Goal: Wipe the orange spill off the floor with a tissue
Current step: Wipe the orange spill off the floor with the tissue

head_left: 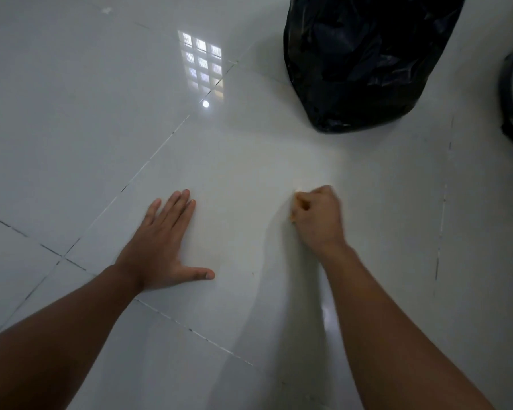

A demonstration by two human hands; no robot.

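1. Honestly, we judge the main risk to be smearing: our right hand (317, 216) covers nearly all of the tissue (297, 194), so a wet wad could drag orange residue across the floor (71, 113) instead of lifting it.
2. We could also miss a patch, since no orange spill shows on the glossy tiles around the fist; whatever is left is hidden beneath it or too faint to tell.
3. We lean on our left hand (163, 247), and a slip on the shiny tile would throw us off balance.
4. Our right hand is curled into a fist, knuckles down on the floor, gripping the tissue; only a pale edge with an orange tint peeks out at the fingers.
5. Our left hand lies flat, fingers straight, thumb splayed wide, holding nothing.
6. We see a black bin bag (365, 63) beyond the fist, well apart.
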